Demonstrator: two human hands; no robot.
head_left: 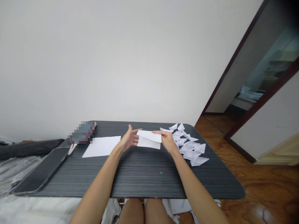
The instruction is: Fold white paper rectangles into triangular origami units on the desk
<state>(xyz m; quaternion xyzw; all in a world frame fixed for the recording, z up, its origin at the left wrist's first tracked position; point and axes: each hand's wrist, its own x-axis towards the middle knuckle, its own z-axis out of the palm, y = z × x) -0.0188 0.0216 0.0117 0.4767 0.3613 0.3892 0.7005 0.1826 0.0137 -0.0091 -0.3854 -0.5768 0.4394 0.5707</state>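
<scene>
A small white sheet of paper (149, 140), folded over on itself with one edge lapping the other, is held above the dark table. My right hand (167, 140) pinches its right end between thumb and fingers. At the left end, my left hand (129, 138) has its fingers spread and its thumb raised; the fingertips reach the paper's edge, some of them behind it. To the left, a larger flat stack or sheet of white paper (102, 146) lies on the table. Several folded white paper pieces (191, 147) with pointed ends lie piled beyond my right hand.
The dark striped table (144, 177) stands against a white wall. A phone (44, 171) lies at its left edge, near a blurred-out object (83, 133) with a white cable (72, 149). A black rolled bundle (28, 149) lies left of the table. Wooden floor (268, 186) shows at right.
</scene>
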